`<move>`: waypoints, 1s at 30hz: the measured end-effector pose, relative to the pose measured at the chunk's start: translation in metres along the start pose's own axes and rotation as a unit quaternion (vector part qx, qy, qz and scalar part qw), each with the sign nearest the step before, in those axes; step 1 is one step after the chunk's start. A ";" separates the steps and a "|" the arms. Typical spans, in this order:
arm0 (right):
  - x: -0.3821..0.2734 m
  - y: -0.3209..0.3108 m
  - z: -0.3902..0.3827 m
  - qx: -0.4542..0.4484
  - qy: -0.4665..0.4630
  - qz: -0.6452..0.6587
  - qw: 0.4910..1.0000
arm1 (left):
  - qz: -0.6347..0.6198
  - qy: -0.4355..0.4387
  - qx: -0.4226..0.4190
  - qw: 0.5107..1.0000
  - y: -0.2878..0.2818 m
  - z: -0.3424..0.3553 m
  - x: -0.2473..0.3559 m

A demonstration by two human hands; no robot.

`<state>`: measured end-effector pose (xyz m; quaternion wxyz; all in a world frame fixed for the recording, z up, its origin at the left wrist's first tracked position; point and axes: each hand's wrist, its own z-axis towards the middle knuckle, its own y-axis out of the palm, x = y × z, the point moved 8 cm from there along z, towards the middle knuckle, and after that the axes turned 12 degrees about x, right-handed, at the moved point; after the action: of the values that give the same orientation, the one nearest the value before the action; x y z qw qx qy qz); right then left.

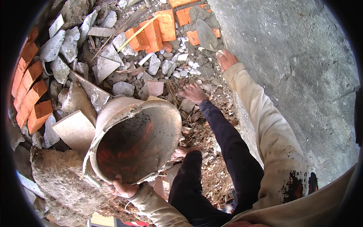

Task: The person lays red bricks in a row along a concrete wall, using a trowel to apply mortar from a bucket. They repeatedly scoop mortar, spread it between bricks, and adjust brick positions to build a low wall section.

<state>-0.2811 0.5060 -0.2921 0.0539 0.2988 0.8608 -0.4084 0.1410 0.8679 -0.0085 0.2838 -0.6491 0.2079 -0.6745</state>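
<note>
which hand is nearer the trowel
Right. The right hand reaches up beside the grey wall and grips the trowel by its handle. The left hand is far below it, holding the mortar-crusted bucket by its lower rim.

The left hand (123, 188) grips the rim of a mortar-caked bucket (138, 142), tilted with its mouth toward the camera. The right hand (226, 59) holds a trowel (206, 34) over rubble (orange bricks (153, 34), grey fragments) beside a concrete wall (298, 68).
</note>
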 end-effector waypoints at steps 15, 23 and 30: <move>-0.054 0.069 0.020 0.192 0.030 0.026 0.981 | 0.015 -0.024 0.008 1.000 -0.009 0.007 -0.009; -0.079 0.047 0.059 0.228 -0.034 0.091 0.969 | 0.007 -0.035 0.014 0.999 -0.012 0.011 -0.018; -0.029 0.029 0.023 -0.006 0.008 0.268 0.963 | 0.011 -0.036 -0.006 0.999 -0.010 0.005 -0.011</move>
<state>-0.2453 0.4893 -0.3172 0.1562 0.5213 0.7522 -0.3716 0.1445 0.8826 -0.0100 0.2947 -0.6725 0.2091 -0.6459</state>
